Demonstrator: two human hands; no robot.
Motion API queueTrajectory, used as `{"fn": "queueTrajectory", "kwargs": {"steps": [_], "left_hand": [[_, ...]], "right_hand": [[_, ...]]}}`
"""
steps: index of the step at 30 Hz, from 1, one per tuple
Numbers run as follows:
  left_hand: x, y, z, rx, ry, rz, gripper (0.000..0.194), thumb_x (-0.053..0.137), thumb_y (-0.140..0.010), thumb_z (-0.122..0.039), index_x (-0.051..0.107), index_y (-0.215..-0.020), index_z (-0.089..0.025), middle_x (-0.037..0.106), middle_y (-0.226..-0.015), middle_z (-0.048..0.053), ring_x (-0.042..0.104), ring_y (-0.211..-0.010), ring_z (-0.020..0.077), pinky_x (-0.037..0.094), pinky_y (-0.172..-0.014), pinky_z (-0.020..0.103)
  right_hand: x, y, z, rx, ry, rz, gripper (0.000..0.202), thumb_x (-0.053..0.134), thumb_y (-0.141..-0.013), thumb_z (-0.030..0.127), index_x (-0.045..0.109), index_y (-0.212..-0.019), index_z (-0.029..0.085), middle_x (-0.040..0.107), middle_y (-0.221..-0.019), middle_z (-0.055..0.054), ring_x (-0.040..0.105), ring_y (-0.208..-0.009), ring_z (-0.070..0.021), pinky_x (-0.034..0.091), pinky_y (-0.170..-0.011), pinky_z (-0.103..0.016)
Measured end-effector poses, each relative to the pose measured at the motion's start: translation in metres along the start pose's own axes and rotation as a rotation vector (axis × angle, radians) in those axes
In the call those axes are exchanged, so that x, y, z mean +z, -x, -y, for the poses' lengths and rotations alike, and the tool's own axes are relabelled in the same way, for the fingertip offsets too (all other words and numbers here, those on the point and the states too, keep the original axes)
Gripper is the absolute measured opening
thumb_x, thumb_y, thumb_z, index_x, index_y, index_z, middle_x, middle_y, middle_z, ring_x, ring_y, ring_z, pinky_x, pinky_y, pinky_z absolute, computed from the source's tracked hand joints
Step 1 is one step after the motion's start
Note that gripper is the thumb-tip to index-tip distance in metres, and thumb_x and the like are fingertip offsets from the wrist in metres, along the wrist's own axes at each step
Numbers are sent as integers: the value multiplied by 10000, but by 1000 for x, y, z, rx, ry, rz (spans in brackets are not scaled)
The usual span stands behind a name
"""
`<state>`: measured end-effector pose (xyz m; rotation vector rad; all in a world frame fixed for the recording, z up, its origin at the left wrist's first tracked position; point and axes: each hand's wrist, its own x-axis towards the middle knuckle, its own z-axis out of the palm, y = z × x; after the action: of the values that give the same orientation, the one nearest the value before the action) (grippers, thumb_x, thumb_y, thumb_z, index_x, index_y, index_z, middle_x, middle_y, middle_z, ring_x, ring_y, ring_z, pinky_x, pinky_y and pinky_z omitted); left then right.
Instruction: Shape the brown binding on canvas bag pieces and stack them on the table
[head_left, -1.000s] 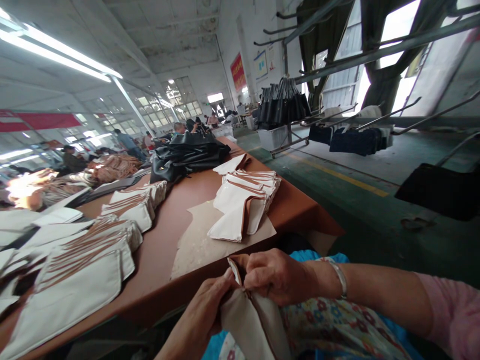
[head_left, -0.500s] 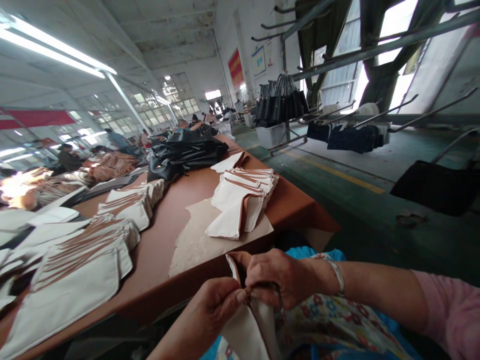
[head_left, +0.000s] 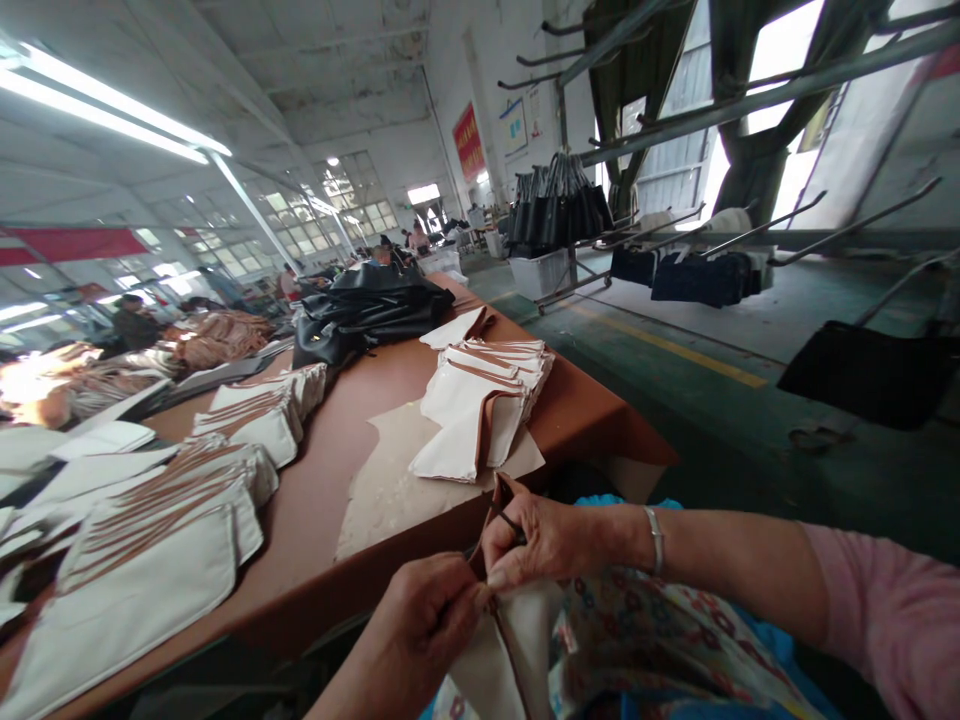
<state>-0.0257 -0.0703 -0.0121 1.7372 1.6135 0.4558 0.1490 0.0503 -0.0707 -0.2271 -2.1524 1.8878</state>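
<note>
A white fabric piece with brown edging (head_left: 491,660), perhaps a bag lining, hangs over my lap. My left hand (head_left: 435,610) is closed, pinching its upper brown edge. Close against it, my right hand (head_left: 529,540) is also closed on the same edge, thumb and fingertips pressed together. A dark loop, possibly a small tool's handle, shows at the right-hand fingers; the rest of it is hidden. Brown material (head_left: 506,487) sticks up beyond the right knuckles. Just past my hands, a stack of similar white pieces (head_left: 469,400) lies on the table.
Beige card (head_left: 367,500) lies under the stack on the brown-covered table (head_left: 322,460). More white pieces (head_left: 165,560) overlap in rows at left. Black bags (head_left: 367,310) are heaped at the back. A metal rack (head_left: 697,125) with hanging bags stands right, across the floor.
My right hand has turned and its fingertips have come down against the left thumb. The brown edge now points up beyond the right hand. The stacks are unchanged.
</note>
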Motion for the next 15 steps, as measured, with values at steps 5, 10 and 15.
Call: {"fn": "queueTrajectory", "kwargs": {"steps": [5,10,15], "left_hand": [[5,-1,2,-46,261,22,437,469,-911,-525,317,-633,-223,251,-646,-60,255,-568,106,236,-485,235],[1,-3,0,-60,253,-16,420,480,-904,-542,465,-685,-184,354,-681,-37,343,-618,116,286,-526,224],[-4,8,2,-80,344,-220,423,344,-956,-529,564,-843,-186,475,-668,-28,440,-522,114,360,-492,221]], "right_hand": [[-1,4,0,104,-121,2,408,665,-814,513,659,-836,105,480,-602,45,356,-441,-33,278,-395,-152],[-8,-1,18,194,-134,28,437,642,-829,542,654,-963,126,473,-600,67,357,-399,-17,278,-338,-122],[-8,-5,13,305,-144,2,398,702,-788,491,704,-949,127,515,-550,68,344,-316,-12,289,-285,-129]]}}
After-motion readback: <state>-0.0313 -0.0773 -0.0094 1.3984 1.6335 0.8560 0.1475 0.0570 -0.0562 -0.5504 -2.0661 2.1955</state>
